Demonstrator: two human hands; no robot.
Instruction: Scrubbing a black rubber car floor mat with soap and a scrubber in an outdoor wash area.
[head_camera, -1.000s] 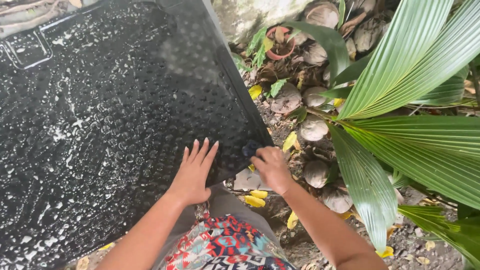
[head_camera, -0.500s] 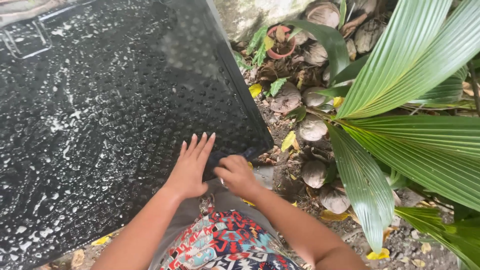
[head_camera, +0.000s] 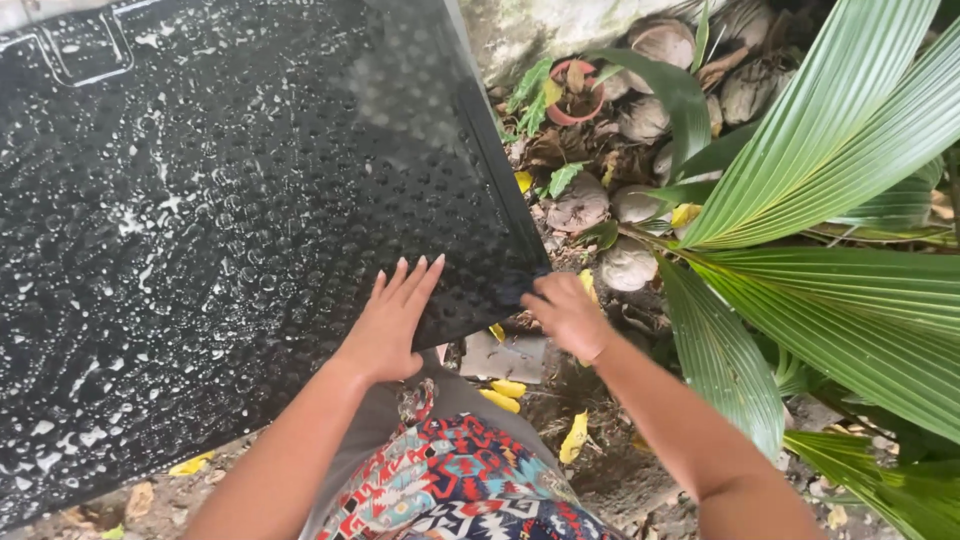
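**An outdoor garden or yard**

You are outside, in a garden corner of a yard. To your right, broad green palm fronds (head_camera: 850, 200) spread over bare soil (head_camera: 600, 470) littered with dry coconut husks (head_camera: 628, 265) and yellow fallen leaves (head_camera: 575, 438). At the far side a small red pot (head_camera: 575, 90) sits against a mossy stone wall (head_camera: 540, 30). A wet black rubber mat (head_camera: 230, 220) lies on the ground at left.

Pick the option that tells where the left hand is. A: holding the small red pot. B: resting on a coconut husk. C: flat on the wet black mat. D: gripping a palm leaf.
C: the left hand lies spread, palm down, on the black mat near its corner.
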